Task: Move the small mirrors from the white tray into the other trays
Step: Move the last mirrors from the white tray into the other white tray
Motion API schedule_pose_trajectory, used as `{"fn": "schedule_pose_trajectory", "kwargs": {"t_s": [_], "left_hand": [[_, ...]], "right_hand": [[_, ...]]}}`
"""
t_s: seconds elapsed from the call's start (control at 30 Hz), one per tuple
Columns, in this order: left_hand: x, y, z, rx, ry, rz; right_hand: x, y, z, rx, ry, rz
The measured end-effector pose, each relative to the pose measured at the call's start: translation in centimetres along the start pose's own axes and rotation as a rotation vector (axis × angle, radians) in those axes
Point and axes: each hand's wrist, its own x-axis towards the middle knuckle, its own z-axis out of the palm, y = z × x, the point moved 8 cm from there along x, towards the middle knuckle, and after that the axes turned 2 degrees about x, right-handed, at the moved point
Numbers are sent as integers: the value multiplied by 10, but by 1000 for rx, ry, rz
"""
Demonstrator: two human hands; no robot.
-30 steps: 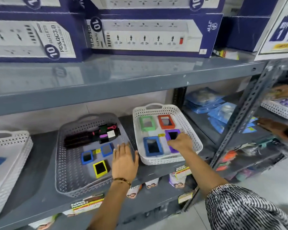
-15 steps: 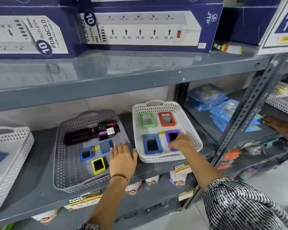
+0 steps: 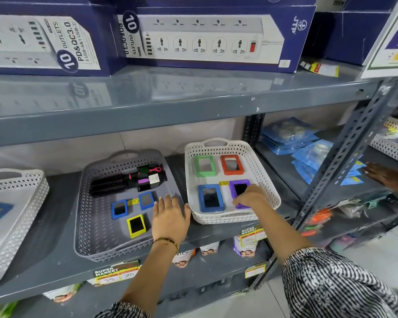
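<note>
Four framed mirrors lie in the white tray [image 3: 265,171]: the green mirror [image 3: 205,165] and orange mirror [image 3: 232,164] at its far end, the blue mirror [image 3: 210,198] and purple mirror [image 3: 240,191] at its near end. Left of the white tray, the grey tray [image 3: 87,212] holds three smaller mirrors, two blue-framed and one yellow-framed [image 3: 136,225], in front of a hairbrush [image 3: 112,183]. By that count the job looks roughly half done, with four left. The right hand [image 3: 248,198] rests on the purple mirror, fingers curled over its near edge; I cannot tell whether its grip has closed. The left hand [image 3: 170,216] lies flat with fingers spread, holding nothing, on the grey tray's side nearest the white tray.
</note>
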Motion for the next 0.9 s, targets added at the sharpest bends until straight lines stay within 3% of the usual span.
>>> {"fn": "schedule_pose_trajectory", "kwargs": {"t_s": [0.17,0.33,0.6,0.77,0.9], "left_hand": [[3,-8,-6,-175,21,-27],[2,-52,-54,-376,230,-91],[-43,-259,-108,-217,443,-428],[-74,-386,-112,-141,372,-602],[-82,-452,-115,-86,328,-623]], "right_hand": [[-9,-33,-16,136,115,-103],[-62,-128,-13,233,254,-471],[-193,-309,109,182,41,-927],[-258,-402,201,78,-115,-1056],[-285,-459,264,-5,-175,-1099]]}}
